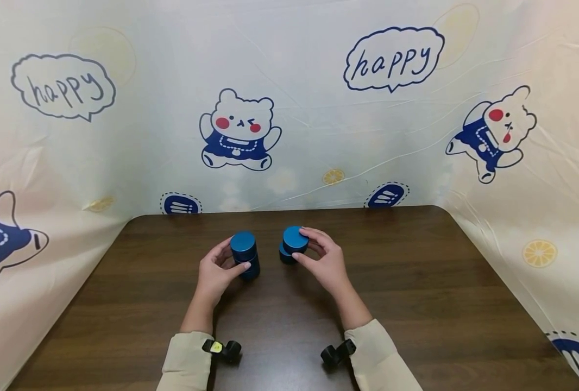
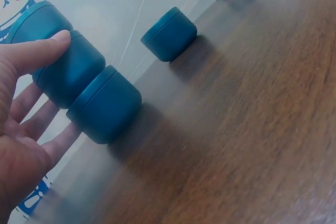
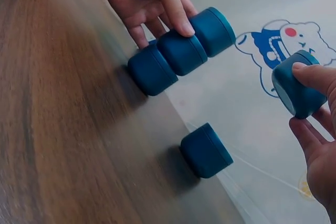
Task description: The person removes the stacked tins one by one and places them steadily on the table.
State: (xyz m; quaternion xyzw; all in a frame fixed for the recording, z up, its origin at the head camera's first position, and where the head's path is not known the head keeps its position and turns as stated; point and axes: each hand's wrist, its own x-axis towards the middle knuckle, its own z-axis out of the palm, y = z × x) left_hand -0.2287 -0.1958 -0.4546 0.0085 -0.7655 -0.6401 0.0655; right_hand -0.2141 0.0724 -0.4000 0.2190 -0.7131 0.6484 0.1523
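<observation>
While gripping an upright stack of three lidded blue canisters (image 2: 76,72) on the wood-grain worktop (image 1: 270,320) with the left hand (image 1: 215,276), near the join of the upper two, pinching a matching raised canister (image 3: 303,92) in the right hand (image 1: 327,263). Shown in the right-wrist view held above and apart from a lone canister (image 3: 203,150) standing to the right of the stack. Photographed with black wrist cameras (image 1: 232,352) at cream sleeves (image 1: 187,361), before a pale backdrop (image 1: 309,146) printed with cartoon bears (image 1: 240,146) and "happy."
</observation>
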